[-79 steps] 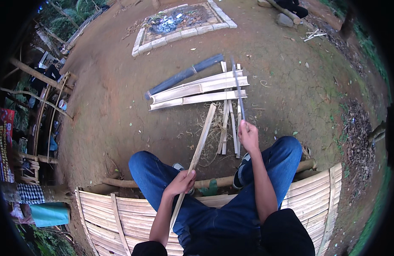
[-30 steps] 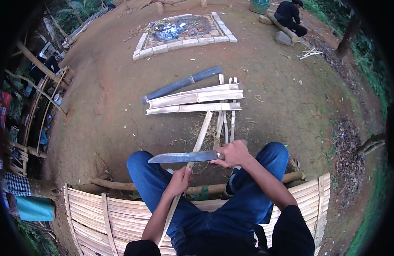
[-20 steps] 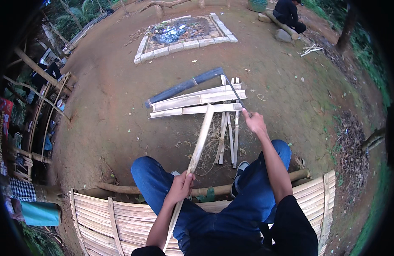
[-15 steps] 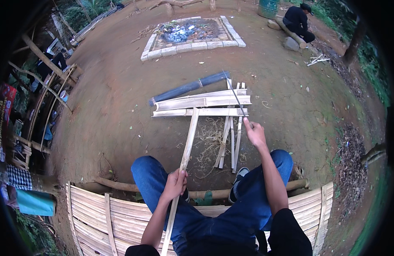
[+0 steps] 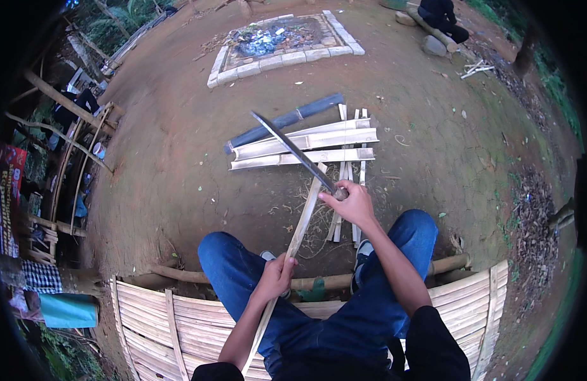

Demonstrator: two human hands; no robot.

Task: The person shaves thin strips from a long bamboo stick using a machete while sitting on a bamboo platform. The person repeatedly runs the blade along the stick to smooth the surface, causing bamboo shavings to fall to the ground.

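Note:
My left hand (image 5: 277, 277) is closed round a long bamboo strip (image 5: 301, 227) that slants up from my lap. In my right hand (image 5: 354, 204) is the handle of a machete (image 5: 292, 150), its dark blade pointing up and to the left. The blade passes by the strip's far end; whether they touch I cannot tell. Beyond lie split bamboo halves (image 5: 341, 136) with pale insides, beside a dark bamboo piece (image 5: 287, 120). Narrower bamboo strips (image 5: 337, 223) lie under them, reaching toward my feet, among curly shavings (image 5: 312, 213).
I sit on a bamboo-slat bench (image 5: 147, 324) with a pole (image 5: 331, 282) along its front. Farther off is a brick-edged fire pit (image 5: 287, 60) with ash. At the far right a person (image 5: 443, 19) sits on a log (image 5: 433, 37). A bamboo railing (image 5: 68, 105) stands left.
The machete has swung from upright to a leftward slant across the strip's end. My right hand has moved left and slightly nearer; my left hand and the strip have shifted right.

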